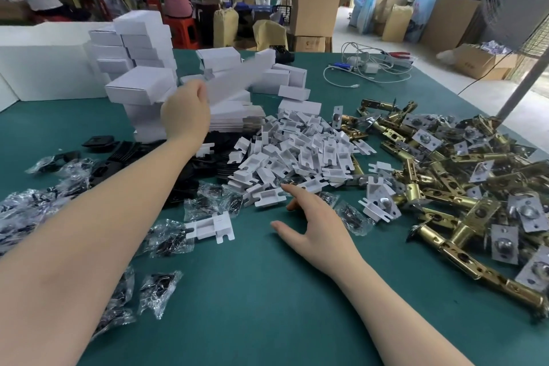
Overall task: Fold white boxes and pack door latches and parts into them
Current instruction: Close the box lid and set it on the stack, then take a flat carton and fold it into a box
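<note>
Above the stack of flat box blanks (237,117), the left hand (185,111) pinches one blank (234,80) by its near end, lifted and blurred. The right hand (312,223) lies spread and empty on the green table (252,291) — just nearer than that stack, at the edge of the white plastic parts (303,151). To fold cleanly, I'd bring both hands to the blank — latches (460,187) wait to the stack's right.
</note>
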`<state>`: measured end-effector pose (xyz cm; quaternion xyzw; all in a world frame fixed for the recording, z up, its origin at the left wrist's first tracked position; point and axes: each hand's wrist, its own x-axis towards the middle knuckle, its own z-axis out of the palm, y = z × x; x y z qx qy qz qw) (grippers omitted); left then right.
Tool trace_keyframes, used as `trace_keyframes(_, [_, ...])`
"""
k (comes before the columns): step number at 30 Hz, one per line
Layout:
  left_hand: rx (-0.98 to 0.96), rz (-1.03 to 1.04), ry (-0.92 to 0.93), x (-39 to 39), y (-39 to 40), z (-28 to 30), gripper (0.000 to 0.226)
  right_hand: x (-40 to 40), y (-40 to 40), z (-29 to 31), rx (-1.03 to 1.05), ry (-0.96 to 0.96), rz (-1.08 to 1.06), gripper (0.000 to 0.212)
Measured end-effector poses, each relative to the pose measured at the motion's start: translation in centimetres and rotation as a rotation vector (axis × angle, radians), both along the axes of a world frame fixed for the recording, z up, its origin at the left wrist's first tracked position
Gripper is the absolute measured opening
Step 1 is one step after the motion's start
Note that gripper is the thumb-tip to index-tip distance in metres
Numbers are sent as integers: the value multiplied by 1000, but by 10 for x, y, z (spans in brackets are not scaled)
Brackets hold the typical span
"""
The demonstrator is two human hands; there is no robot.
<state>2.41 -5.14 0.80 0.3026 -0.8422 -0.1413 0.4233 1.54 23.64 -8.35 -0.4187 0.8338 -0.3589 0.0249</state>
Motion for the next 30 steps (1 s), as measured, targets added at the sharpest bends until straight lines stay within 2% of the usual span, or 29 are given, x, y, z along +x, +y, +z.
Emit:
trace_keyframes(2, [376, -122, 278, 0, 26, 9, 19, 1, 0, 1, 5, 3, 2, 63])
trace_keyframes(4, [803, -255, 468, 4, 55, 7, 8, 2, -1, 2, 5, 4, 3, 62])
trace_keyframes(6, [1117, -350, 514, 17, 85, -7, 5, 3, -1, 5, -43, -22, -12, 61])
trace_keyframes(8, [1239, -410, 483, 33, 112, -27, 7, 4, -2, 7, -156, -87, -63, 61])
trace_keyframes(13, [1175, -461, 411, 61, 153, -59, 15, 7, 3, 10, -464, -239, -241, 67])
trace_keyframes(15, [1147, -543, 337, 68, 164, -66, 17, 7, 4, 12, -458, -252, -271, 66])
trace_keyframes(18, [1173, -684, 296, 74, 176, -77, 35, 7, 3, 15, -446, -294, -248, 63])
trace_keyframes(23, [1027, -548, 373, 76, 175, -86, 43, 12, 0, 14, -398, -376, -152, 64])
trace_keyframes(27, [940, -447, 367, 70, 176, -85, 34, 15, -3, 16, -406, -445, -105, 60])
trace_keyframes(30, [869, -403, 349, 66, 176, -79, 32, 19, -3, 20, -426, -408, -108, 53])
